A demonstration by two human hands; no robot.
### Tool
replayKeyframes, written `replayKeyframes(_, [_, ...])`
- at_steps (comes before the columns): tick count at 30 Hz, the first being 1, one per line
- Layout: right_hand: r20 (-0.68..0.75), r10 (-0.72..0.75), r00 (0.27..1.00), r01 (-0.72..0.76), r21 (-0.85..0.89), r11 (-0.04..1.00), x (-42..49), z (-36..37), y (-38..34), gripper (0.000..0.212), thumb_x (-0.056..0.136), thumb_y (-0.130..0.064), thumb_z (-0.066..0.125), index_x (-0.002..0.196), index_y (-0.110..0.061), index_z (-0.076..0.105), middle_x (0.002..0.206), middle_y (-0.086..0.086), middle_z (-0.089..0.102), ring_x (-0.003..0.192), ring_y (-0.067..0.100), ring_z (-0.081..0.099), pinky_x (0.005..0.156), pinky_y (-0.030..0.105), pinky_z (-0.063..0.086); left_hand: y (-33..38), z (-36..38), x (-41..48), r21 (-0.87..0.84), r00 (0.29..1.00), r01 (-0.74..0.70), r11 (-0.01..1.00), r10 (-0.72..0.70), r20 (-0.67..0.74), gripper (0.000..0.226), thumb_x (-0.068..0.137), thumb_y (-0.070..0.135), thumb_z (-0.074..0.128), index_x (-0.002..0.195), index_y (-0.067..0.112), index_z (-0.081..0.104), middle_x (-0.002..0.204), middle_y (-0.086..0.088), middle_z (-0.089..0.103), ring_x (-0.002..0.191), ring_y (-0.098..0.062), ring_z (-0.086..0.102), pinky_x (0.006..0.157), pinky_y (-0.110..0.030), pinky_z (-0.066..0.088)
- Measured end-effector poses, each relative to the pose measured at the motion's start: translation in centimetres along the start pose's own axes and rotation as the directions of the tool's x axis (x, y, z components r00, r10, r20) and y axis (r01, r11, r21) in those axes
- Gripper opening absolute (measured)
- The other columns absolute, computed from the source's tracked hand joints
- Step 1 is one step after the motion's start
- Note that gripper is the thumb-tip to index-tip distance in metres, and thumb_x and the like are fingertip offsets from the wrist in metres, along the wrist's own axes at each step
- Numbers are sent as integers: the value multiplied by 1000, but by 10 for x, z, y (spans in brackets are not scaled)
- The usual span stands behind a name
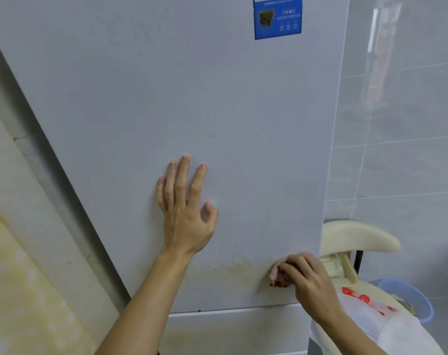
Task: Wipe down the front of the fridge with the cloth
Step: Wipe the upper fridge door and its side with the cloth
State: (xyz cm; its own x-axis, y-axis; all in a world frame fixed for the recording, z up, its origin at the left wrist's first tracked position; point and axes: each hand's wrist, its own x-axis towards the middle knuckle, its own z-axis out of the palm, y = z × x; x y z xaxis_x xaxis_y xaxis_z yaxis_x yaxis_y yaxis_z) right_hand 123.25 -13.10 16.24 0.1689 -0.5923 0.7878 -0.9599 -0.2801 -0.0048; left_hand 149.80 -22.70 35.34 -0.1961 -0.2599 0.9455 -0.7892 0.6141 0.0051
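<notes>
Left hand point(184, 213): bare, slim, with long fingers and creased knuckles.
Right hand point(307, 280): bare, its back and knuckles showing.
Nails point(185, 158): short and plain on the left hand; those of the right hand cannot be made out.
Left forearm point(146, 298): bare from wrist to the lower edge of the view.
Right forearm point(345, 331): bare, only a short stretch in view.
</notes>
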Motion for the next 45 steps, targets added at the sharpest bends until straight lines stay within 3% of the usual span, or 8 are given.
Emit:
replayKeyframes(5, [-206, 86, 975, -81, 32, 996, 69, -51, 0, 30, 82, 9, 60, 101, -5, 78, 106, 10, 65, 91, 34, 60, 82, 38, 47, 2, 2, -1, -2, 1000, 5, 1000, -5, -14, 81, 79, 15, 69, 156, 11, 45, 170, -14, 26, 161, -33, 16, 128, -58, 13])
replayKeyframes(14, [-612, 348, 710, -249, 244, 937, 225, -124, -24, 36, 94, 5, 52, 119, -6, 75, 115, 15, 63, 108, 29, 51, 95, 14, 35, -2, -1, -1, -25, 1000, -7, 1000, 7, 17, 83, 79, 17, 70, 157, 12, 43, 171, -12, 24, 161, -32, 15, 129, -57, 12])
replayKeyframes(22, [-198, -201, 959, 220, 78, 972, 104, -19, -53, 24, 93, 6, 59, 107, -2, 76, 111, 11, 68, 93, 30, 57, 80, 42, 54, -6, -2, -1, -36, 999, -17, 999, 18, 32, 84, 79, 18, 72, 157, 13, 44, 171, -12, 27, 161, -30, 15, 129, -55, 12])
replayKeyframes(27, [23, -52, 998, 42, 303, 952, 99, -39, -65, 35, 88, -7, 52, 114, -14, 74, 112, -2, 64, 101, 19, 59, 81, 29, 52, -5, -8, -3, -95, 998, -28, 995, 33, 49, 74, 85, 12, 64, 156, 10, 43, 170, -12, 29, 161, -30, 17, 129, -53, 13])
replayKeyframes(33, [172, 446, 878, -405, 763, 503, 140, -92, -96, 32, 96, -2, 68, 114, -27, 60, 104, -16, 69, 94, 7, 68, 82, 18, 50, 1, -30, -5, -345, 998, -46, 937, 62, 34, 39, 101, 14, 44, 130, 1, 67, 136, -11, 66, 134, -26, 54, 116, -39, 42])
replayKeyframes(38, [342, 493, 800, -454, 882, 125, 160, -105, -121, 8, 105, -11, 58, 103, -16, 64, 79, -9, 71, 73, 7, 66, 63, 16, 48, 6, -63, -10, -525, 914, 260, 810, -32, 404, 45, 105, 42, 41, 116, 14, 75, 111, 7, 75, 108, -9, 66, 93, -37, 51])
replayKeyframes(41, [296, 467, 833, -455, 846, 276, 160, -99, -137, 19, 107, -26, 54, 113, -23, 73, 97, -11, 75, 90, 5, 70, 73, 17, 51, 4, -78, -14, -568, 770, 506, 649, -42, 637, 57, 100, 62, 46, 127, 19, 72, 123, 11, 74, 119, -9, 67, 104, -34, 51])
replayKeyframes(45, [170, 328, 929, -350, 690, 634, 157, -87, -154, 37, 107, -45, 48, 138, -34, 65, 140, -24, 56, 137, 3, 47, 108, 10, 35, 8, -93, -13, -551, 627, 761, 341, -171, 760, 26, 100, 31, 69, 112, 9, 72, 94, -2, 80, 86, -21, 77, 80, -43, 64])
